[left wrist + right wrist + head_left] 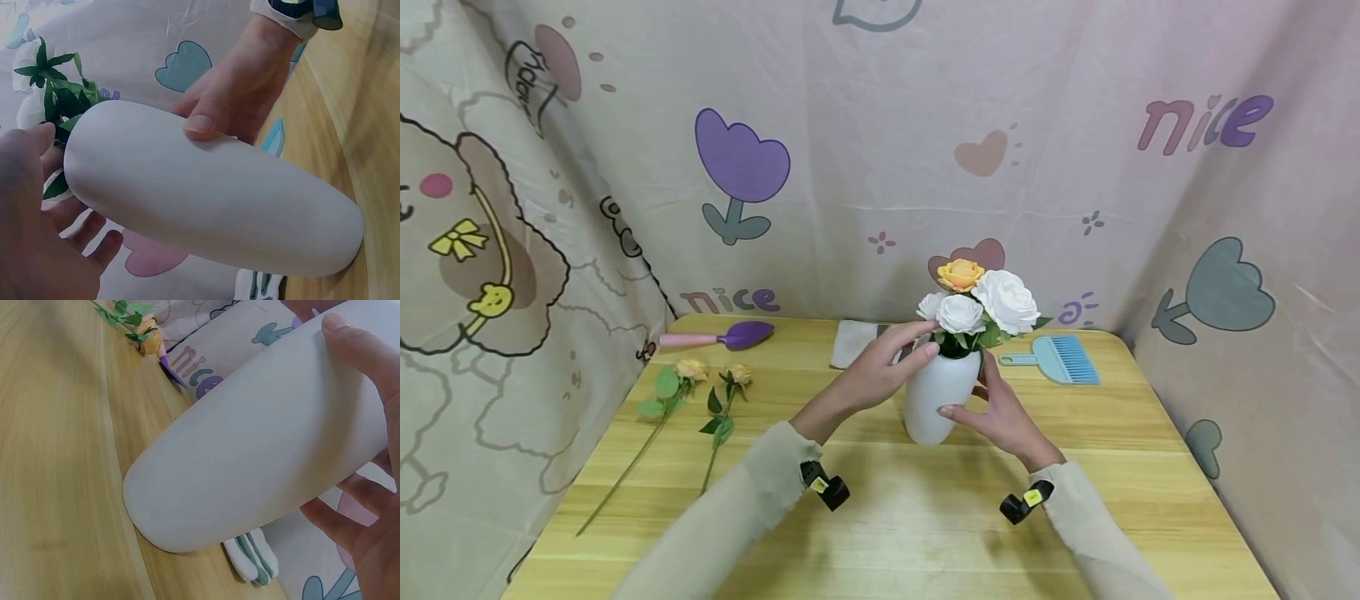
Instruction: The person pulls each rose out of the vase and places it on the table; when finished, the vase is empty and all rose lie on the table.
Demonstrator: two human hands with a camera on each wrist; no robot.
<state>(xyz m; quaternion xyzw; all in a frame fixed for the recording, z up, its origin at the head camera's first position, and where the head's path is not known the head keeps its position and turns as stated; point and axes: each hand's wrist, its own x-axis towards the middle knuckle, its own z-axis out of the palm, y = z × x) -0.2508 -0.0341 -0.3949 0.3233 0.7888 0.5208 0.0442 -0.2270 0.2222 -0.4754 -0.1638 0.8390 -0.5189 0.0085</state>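
A white vase (pixel 934 400) stands on the wooden table, leaning slightly in the head view. From its mouth rise white roses (pixel 1004 302) and one orange-yellow rose (pixel 961 274). My right hand (pixel 1003 417) grips the vase's right side, thumb (pixel 359 347) across the front and fingers behind. Up at the mouth, my left hand (pixel 883 367) reaches toward the blooms with loosely extended fingers. In the left wrist view its thumb and fingers surround the rim beside the green leaves (pixel 62 103). Part of the stems is hidden inside the vase.
Two yellow roses (pixel 691 369) with long stems lie at the table's left. Behind them is a purple trowel (pixel 748 335) with a pink handle. A folded cloth (pixel 853 343) lies behind the vase, and a blue brush and dustpan (pixel 1063 360) sit right of it. Printed curtains enclose the table.
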